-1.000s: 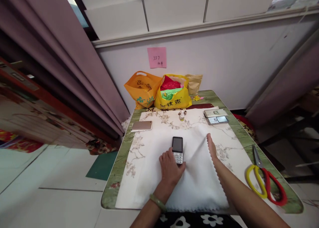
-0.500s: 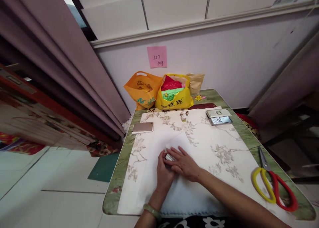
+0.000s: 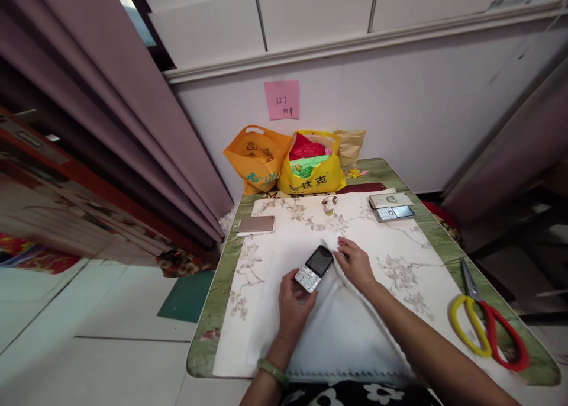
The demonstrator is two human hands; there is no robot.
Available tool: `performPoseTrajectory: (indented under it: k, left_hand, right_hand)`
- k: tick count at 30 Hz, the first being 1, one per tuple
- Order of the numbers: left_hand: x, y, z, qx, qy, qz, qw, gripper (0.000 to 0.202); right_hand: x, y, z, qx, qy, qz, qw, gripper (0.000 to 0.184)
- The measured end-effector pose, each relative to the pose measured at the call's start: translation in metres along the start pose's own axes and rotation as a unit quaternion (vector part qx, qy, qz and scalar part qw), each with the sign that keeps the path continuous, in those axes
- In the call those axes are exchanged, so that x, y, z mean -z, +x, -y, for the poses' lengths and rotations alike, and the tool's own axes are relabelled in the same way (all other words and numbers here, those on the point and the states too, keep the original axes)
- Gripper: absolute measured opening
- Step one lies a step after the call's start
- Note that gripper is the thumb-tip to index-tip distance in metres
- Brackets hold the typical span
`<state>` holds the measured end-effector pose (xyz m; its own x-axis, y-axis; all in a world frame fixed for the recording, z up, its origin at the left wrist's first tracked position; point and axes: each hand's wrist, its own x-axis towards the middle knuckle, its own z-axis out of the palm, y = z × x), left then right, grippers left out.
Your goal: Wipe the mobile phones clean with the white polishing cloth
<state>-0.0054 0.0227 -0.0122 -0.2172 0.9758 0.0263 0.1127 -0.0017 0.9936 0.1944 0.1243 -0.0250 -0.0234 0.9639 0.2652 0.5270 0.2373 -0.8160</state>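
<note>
While scissors (image 3: 474,293) and bags (image 3: 313,183) sit aside, the left grip (image 3: 296,305) holds a phone (image 3: 314,268), the right grip (image 3: 357,267) cloth (image 3: 341,329).

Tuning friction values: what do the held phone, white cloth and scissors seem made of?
Held phone: probably plastic, glossy-looking; silvery keypad, dark screen.
White cloth: matte fabric, soft folds.
Scissors: likely metal blades, grey sheen; smooth yellow-red handles, perhaps plastic.

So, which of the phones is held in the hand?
The keypad phone in the left hand, over the white cloth. The pinkish phone lies at left; the gold phone and other keypad phone, at right.
</note>
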Motion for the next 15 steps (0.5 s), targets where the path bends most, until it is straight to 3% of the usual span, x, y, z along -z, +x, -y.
performPoseTrajectory:
  k: [2,5,7,9,11,13,15]
  left_hand:
    - [0.001,-0.003,-0.004,0.014,-0.052,0.004,0.999,0.058]
    - [0.001,-0.011,-0.01,0.05,-0.107,0.019,0.993,0.059]
    - [0.0,-0.014,-0.01,0.071,-0.115,0.019,0.991,0.062]
    - [-0.001,-0.015,-0.009,0.08,-0.119,0.016,0.99,0.065]
    - [-0.001,-0.014,-0.006,0.068,-0.114,0.022,0.991,0.062]
    - [-0.001,-0.013,-0.003,0.041,-0.095,0.034,0.994,0.056]
    - [-0.001,-0.012,-0.002,0.017,-0.092,0.034,0.995,0.056]
  right_hand:
    - [0.008,0.009,-0.005,-0.073,0.077,-0.066,0.992,0.04]
    - [0.017,0.017,-0.004,-0.209,0.162,-0.152,0.952,0.063]
    - [0.014,0.01,0.008,-0.229,0.173,-0.155,0.945,0.075]
    - [0.003,-0.01,0.031,-0.154,0.163,-0.084,0.971,0.07]
    - [-0.012,-0.034,0.057,0.011,0.125,0.094,0.988,0.054]
    - [-0.023,-0.051,0.076,0.186,0.017,0.256,0.949,0.049]
    - [-0.027,-0.055,0.081,0.266,-0.085,0.329,0.902,0.056]
